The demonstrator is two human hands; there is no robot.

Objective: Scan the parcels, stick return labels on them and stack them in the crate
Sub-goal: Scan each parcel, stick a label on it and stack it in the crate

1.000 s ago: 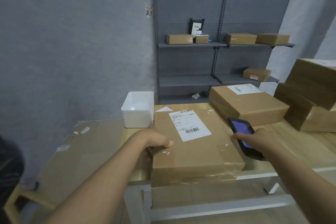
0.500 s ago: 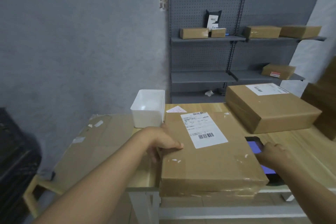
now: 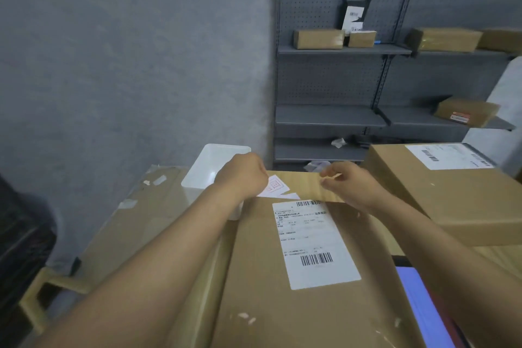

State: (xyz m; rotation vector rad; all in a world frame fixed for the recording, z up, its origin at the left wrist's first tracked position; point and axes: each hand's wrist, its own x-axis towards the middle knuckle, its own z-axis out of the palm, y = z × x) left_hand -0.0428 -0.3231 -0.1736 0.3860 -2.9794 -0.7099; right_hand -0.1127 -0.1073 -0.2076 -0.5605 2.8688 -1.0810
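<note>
cardboard parcel (image 3: pixel 296 277) lies flat on the table (image 3: pixel 310 183), shipping label (image 3: pixel 315 243) face up, scanner (image 3: pixel 423 308) just beside its right edge. my left hand (image 3: pixel 243 178) is curled onto the white return label (image 3: pixel 272 188) past the parcel's far edge. right hand (image 3: pixel 350 183) pinches something thin; i judge it the backing, can't be sure. note: peel slowly, keep the sticky face clear of my fingers, lay it beside the barcode, not over it. crate not identifiable.
</note>
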